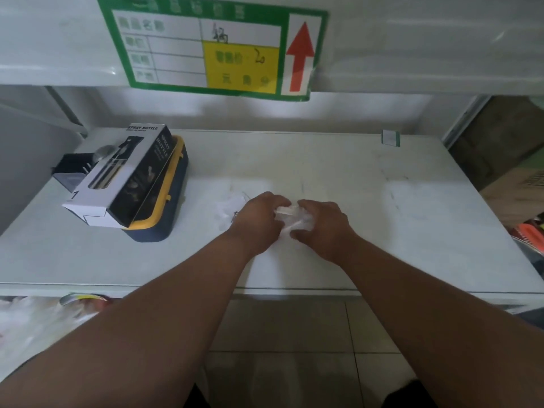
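Plastic bag [290, 217], clear and crumpled, sits on the white table [397, 231] well to the right of the spray bottle box [123, 178]. The left hand [259, 220] and right hand [321, 228] both grip it, fingers curled into the plastic, the left nearer the box. The box rests on a navy-and-yellow case [164, 222].

Both forearms [188, 290] were bare from the wrist upward, and the left hand [259, 219] and right hand [321, 228] were bare too. Lower down, dark clothing [403, 394] showed, too blurred to tell more.
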